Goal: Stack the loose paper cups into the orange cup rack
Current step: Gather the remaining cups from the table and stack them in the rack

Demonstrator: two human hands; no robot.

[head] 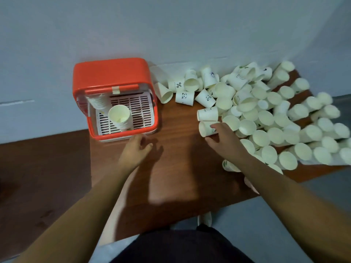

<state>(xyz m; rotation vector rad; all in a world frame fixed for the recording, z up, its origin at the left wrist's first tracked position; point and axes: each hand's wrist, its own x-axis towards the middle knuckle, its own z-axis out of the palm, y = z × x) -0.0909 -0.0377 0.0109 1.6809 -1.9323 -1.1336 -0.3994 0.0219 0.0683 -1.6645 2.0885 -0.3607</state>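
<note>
SORTING THE PILE: A person at a wooden table (pixel 171 177) works through a heap of loose cups (pixel 269 118) beside an orange cup rack (pixel 112 73). The rack stands at the table's left end, backed against the wall (pixel 171 25). Its open side faces up toward the worker, so cups can go in from above.

The right hand (pixel 222 138) reaches to the near-left edge of the heap and grips a single paper cup (pixel 204 129) lying on its side, mouth to the left. The thumb lies across the cup's upper wall and the fingers curl beneath it. It sits on the heap's edge nearest the rack, which is probably why it is the one picked.

The left hand (pixel 136 147) hovers just in front of the rack's front rim, fingers loosely curled and holding nothing. It looks placed to steady the rack or to take the cup across.

Inside, on a slatted white tray (pixel 140 109), a nested stack (pixel 119 115) stands mouth-up near the front, and its open top is the likely seat for the next cup. A second stack (pixel 96 103) leans in the back-left corner.

The heap covers the table's right side, most cups tipped over, a few printed with panda faces. Far more cups lie loose than racked, so most of the job appears to be ahead. The thin paper walls would dent under a hard squeeze, so a light hold suits them.
</note>
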